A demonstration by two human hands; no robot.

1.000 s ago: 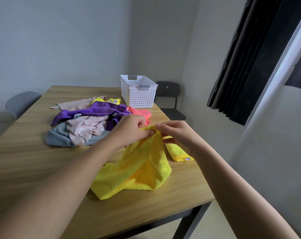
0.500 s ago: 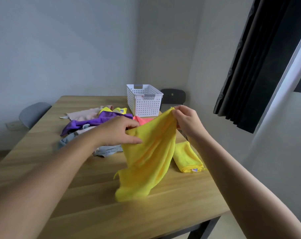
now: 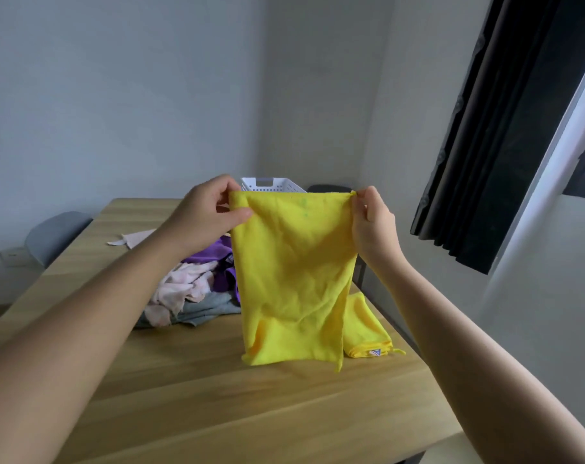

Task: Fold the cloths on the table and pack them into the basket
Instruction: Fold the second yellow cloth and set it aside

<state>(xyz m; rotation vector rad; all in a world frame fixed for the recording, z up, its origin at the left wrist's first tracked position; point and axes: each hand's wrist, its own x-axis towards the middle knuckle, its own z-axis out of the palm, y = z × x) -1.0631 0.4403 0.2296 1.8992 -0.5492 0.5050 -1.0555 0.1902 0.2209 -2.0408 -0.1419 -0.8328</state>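
The yellow cloth point(image 3: 294, 279), bunched a second ago, now hangs spread in front of the basket point(image 3: 271, 184) (mostly hidden behind it). I see left hand point(image 3: 204, 212) and right hand point(image 3: 371, 222) each pinching a top corner. I judge it ready to fold.

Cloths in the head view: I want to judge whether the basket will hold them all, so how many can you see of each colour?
Yellow: 2, the held cloth and the folded cloth
Purple: 1, the purple cloth
Pale pink: 2, the crumpled cloth and the flat cloth
Grey: 1, the grey cloth
Total: 6 in view; the held cloth may hide more.
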